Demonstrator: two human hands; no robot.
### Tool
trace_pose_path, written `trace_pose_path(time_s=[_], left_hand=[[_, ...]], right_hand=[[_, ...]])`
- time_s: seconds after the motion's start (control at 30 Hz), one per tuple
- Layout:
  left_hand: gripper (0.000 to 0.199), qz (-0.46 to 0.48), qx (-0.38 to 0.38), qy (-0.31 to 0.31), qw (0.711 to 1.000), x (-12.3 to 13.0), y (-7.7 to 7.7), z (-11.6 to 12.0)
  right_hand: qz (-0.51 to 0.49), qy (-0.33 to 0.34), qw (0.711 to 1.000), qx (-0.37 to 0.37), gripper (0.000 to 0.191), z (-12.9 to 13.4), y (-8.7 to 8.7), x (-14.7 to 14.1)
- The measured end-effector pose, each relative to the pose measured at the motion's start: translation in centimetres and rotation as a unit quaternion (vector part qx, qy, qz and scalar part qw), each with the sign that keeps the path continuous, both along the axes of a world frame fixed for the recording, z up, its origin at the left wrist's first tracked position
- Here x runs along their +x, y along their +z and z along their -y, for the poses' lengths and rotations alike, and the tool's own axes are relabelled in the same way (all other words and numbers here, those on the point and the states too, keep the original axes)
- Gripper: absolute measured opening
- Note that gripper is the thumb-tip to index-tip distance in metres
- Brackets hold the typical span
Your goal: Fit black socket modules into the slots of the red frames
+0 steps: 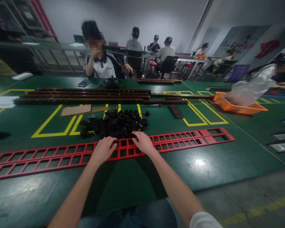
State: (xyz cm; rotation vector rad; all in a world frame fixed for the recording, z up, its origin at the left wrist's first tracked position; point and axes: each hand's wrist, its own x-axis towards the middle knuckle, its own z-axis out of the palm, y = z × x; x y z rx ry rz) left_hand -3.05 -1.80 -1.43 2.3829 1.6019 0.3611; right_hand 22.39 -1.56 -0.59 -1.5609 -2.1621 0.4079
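A long red frame (175, 140) with two rows of rectangular openings lies across the green table in front of me. My left hand (104, 150) rests over its middle part, thumb apart from the fingers, with nothing visible in it. To its right, my right hand (143, 143) is likewise over the frame, fingers stretched towards the far side and thumb apart. Just beyond both hands spreads a heap of small black parts (116, 122), too dark to tell their exact kind. Whether the fingertips touch the heap I cannot tell.
Long dark strips (85, 95) lie across the table behind the heap, near a piece of cardboard (76, 110). An orange tray (242, 106) with a clear plastic bag (249, 90) stands at the right. Across the table sits a person (102, 63); several others are farther back.
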Motion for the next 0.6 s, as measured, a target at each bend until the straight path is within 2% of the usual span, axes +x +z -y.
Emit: trace_pose_path(time_s=[0.4, 0.6], left_hand=[[0.035, 0.002, 0.015, -0.002, 1.000, -0.2, -0.1, -0.1], [0.031, 0.020, 0.028, 0.002, 0.999, 0.3, -0.2, -0.1]], right_hand=[[0.008, 0.002, 1.000, 0.004, 0.038, 0.0, 0.2, 0.0], [-0.010, -0.002, 1.000, 0.004, 0.037, -0.9, -0.8, -0.1]])
